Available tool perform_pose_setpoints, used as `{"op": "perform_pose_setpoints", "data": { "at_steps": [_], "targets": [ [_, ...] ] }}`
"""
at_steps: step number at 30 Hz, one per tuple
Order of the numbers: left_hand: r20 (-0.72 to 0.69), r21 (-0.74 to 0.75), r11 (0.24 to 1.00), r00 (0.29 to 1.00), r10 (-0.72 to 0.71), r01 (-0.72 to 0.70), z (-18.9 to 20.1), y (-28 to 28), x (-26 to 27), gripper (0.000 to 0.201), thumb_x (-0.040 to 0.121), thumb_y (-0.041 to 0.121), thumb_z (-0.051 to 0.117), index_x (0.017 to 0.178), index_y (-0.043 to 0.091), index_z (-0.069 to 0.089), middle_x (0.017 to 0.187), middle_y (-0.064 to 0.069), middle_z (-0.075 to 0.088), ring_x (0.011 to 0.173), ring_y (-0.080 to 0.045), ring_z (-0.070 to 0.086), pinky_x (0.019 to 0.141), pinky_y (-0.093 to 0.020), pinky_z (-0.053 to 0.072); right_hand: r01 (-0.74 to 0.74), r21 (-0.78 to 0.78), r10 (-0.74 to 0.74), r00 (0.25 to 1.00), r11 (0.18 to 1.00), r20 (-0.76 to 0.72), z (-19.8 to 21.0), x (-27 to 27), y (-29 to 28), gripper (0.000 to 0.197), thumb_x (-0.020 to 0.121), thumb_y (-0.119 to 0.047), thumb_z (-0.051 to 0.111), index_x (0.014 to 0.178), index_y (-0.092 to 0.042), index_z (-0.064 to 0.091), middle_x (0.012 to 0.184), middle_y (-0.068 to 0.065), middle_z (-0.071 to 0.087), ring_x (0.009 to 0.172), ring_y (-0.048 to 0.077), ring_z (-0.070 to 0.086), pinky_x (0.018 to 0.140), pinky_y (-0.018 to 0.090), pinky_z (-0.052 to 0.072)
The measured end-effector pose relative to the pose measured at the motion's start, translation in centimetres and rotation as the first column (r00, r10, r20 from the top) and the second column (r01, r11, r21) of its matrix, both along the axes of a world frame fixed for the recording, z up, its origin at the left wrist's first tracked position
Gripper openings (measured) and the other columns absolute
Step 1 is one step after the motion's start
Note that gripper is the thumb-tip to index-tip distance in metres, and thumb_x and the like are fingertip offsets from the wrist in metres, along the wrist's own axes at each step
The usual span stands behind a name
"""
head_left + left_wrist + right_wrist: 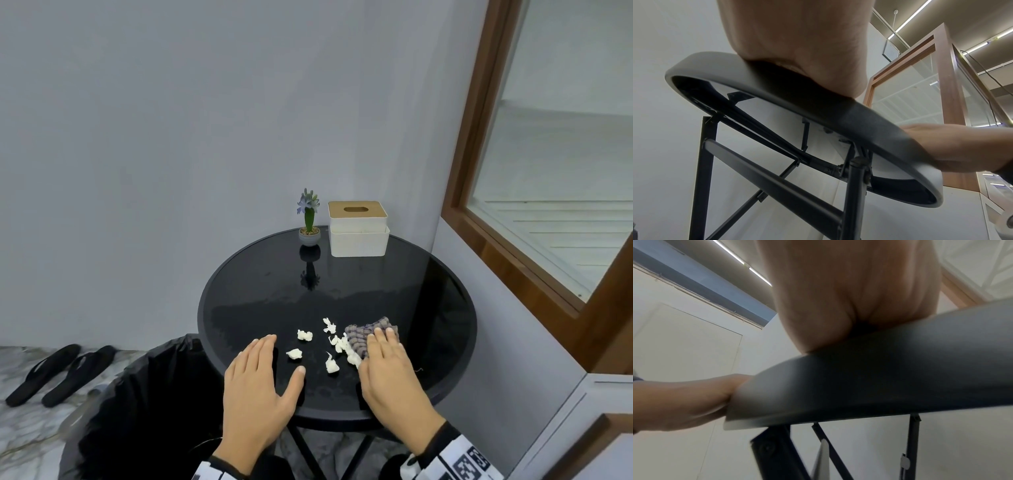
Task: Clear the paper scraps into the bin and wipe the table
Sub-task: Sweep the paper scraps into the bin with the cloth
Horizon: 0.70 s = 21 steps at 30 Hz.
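Head view: on the round black table [428, 274], the right hand [390, 373] presses flat on a checked cloth [368, 330], touching the paper scraps [329, 346]. The left hand [255, 387] lies flat with straight fingers, beside the scraps. The bin [147, 394] stands left of the table.

Wrist views: both palms rest at the table rim [869, 116].

Plain grey wall [171, 137] stood behind. Marbled floor [27, 438] at lower left carried 2 black slippers [58, 373]. Wood-framed glass partition [548, 171] filled the right side. Linear ceiling lights [910, 17] were lit overhead.
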<state>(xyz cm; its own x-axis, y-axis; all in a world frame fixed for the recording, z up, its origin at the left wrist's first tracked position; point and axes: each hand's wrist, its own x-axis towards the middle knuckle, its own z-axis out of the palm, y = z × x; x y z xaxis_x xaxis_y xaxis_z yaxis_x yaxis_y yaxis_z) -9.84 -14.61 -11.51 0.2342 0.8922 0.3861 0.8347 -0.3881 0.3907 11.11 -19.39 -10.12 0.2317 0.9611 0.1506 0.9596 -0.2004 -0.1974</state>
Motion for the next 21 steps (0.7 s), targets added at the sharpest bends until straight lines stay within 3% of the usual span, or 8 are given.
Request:
{"op": "perform_pose_setpoints", "data": {
  "at_steps": [9,10,12,14,16,18,20,21],
  "targets": [
    [-0.008,0.005,1.000,1.000,-0.001,0.001,-0.1,0.1,0.0,0.073,0.084,0.066,0.037,0.138,0.019,0.048,0.140,0.008,0.052,0.135,-0.014,0.041,0.111,-0.035,0.029,-0.016,-0.106,0.015,1.000,0.994,-0.011,0.0,-4.4,2.3,0.057,0.077,-0.028,0.034,0.109,0.004,0.069,0.117,0.024,0.066,0.114,0.038,0.061,0.089,0.048,0.053],
    [-0.010,0.005,1.000,1.000,0.001,-0.001,-0.1,0.1,0.0,0.073,0.084,0.067,0.037,0.138,0.019,0.048,0.140,0.008,0.052,0.135,-0.015,0.041,0.111,-0.035,0.029,-0.028,-0.116,0.027,0.999,0.993,-0.019,0.2,-4.8,2.6,0.054,0.076,-0.027,0.037,0.107,0.004,0.069,0.116,0.024,0.066,0.113,0.038,0.061,0.088,0.048,0.053],
    [-0.018,0.006,1.000,1.000,0.004,-0.004,-0.1,0.1,0.0,0.074,0.084,0.067,0.036,0.139,0.020,0.047,0.140,0.008,0.051,0.136,-0.014,0.041,0.111,-0.034,0.028,-0.047,-0.076,0.046,0.999,0.996,-0.012,0.2,-5.3,3.1,0.047,0.069,-0.024,0.060,0.105,0.005,0.070,0.112,0.023,0.068,0.110,0.038,0.063,0.086,0.047,0.054],
    [-0.019,0.003,1.000,1.000,0.004,-0.003,-0.1,0.1,0.0,0.074,0.084,0.067,0.036,0.139,0.019,0.047,0.140,0.008,0.051,0.135,-0.014,0.041,0.111,-0.034,0.028,-0.091,-0.074,0.090,0.996,0.993,-0.016,0.5,-5.8,3.3,0.057,0.065,-0.022,0.075,0.113,0.006,0.065,0.121,0.025,0.064,0.119,0.039,0.057,0.093,0.048,0.050],
    [-0.018,0.005,1.000,1.000,0.004,-0.004,-0.1,0.2,0.0,0.073,0.084,0.066,0.036,0.139,0.019,0.048,0.140,0.006,0.052,0.135,-0.015,0.042,0.111,-0.035,0.029,-0.118,-0.024,0.117,0.993,0.993,-0.019,0.7,-5.9,3.7,0.059,0.084,-0.019,0.061,0.135,0.007,0.045,0.145,0.027,0.040,0.140,0.040,0.030,0.113,0.048,0.028],
    [-0.019,0.005,1.000,1.000,0.000,0.000,-0.1,0.2,-0.1,0.073,0.084,0.066,0.036,0.139,0.019,0.048,0.139,0.006,0.053,0.134,-0.015,0.042,0.111,-0.036,0.031,-0.141,0.001,0.140,0.984,0.990,-0.113,1.2,-5.8,3.9,0.050,0.095,-0.016,0.042,0.141,0.003,0.033,0.154,0.023,0.024,0.146,0.035,0.012,0.119,0.043,0.013],
    [-0.006,0.010,1.000,1.000,-0.009,0.010,-0.1,0.1,-0.1,0.072,0.084,0.065,0.037,0.139,0.018,0.048,0.139,0.006,0.053,0.135,-0.015,0.042,0.111,-0.037,0.032,-0.145,0.098,0.167,0.946,0.985,-0.278,1.9,-5.3,4.0,0.036,0.097,-0.013,0.037,0.129,0.002,0.045,0.142,0.023,0.041,0.138,0.036,0.030,0.113,0.043,0.026],
    [-0.003,0.010,1.000,1.000,-0.013,0.013,-0.1,0.1,-0.1,0.073,0.084,0.065,0.037,0.139,0.018,0.048,0.139,0.006,0.052,0.135,-0.015,0.042,0.111,-0.037,0.032,-0.105,0.172,0.166,0.903,0.979,-0.396,2.4,-5.1,3.8,0.029,0.097,-0.012,0.036,0.120,0.001,0.050,0.128,0.023,0.052,0.124,0.038,0.045,0.104,0.043,0.037]
  ]
}}
